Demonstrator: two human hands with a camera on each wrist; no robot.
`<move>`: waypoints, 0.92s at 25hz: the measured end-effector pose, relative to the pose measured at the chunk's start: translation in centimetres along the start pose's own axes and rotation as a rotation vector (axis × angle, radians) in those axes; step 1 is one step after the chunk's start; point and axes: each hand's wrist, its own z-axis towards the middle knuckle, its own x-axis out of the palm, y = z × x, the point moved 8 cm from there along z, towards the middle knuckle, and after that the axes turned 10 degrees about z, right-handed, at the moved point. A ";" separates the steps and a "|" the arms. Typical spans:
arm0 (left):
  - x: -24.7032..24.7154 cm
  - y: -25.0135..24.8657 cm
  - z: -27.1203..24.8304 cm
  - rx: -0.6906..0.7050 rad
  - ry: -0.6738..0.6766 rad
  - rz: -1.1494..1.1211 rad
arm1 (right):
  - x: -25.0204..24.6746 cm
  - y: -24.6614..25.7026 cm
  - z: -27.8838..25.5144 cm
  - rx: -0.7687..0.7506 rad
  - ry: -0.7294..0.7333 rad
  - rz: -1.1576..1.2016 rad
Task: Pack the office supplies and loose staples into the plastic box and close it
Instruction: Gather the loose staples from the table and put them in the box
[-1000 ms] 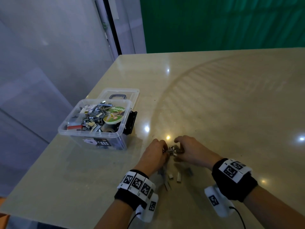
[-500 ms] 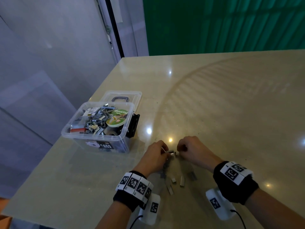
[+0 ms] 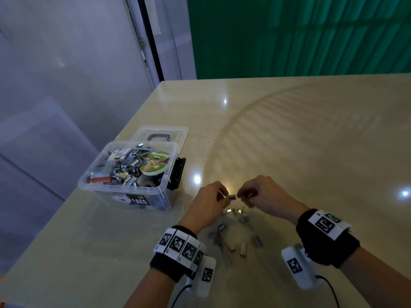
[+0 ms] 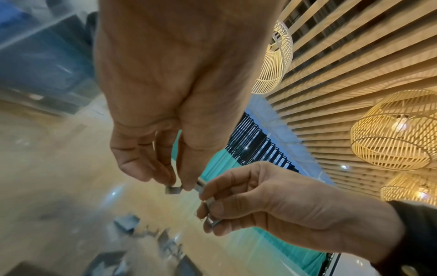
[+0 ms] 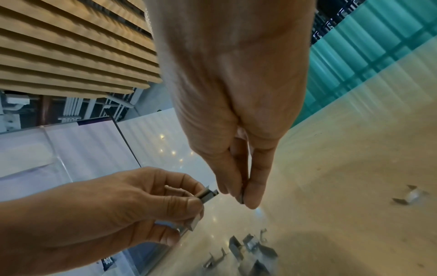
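Hovering just above the table [image 3: 311,134], both hands are shown with fingers curled. A staple strip [image 3: 231,197] is pinched between the thumb and forefinger of the left hand [image 3: 209,203], with further strips apparently gathered in its curled fingers [image 5: 165,237]. A thin staple piece [image 5: 241,196] is pinched at the closed fingertips of the right hand [image 3: 264,196]. Loose staples [image 3: 235,238] are scattered beneath the hands. To the left, the plastic box [image 3: 133,192] is seen open, filled with supplies, its lid [image 3: 178,132] lying behind it.
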 end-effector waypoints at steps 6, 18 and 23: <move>-4.0 -1.4 -0.3 -0.008 -0.098 -0.088 | -2.7 3.8 1.4 -0.039 0.008 0.010; -23.7 8.3 -6.3 -0.052 -0.447 0.043 | 2.7 20.0 9.2 -0.304 -0.005 0.139; -24.9 12.2 -5.9 -0.090 -0.384 0.201 | 7.1 24.7 14.3 -0.358 0.024 0.094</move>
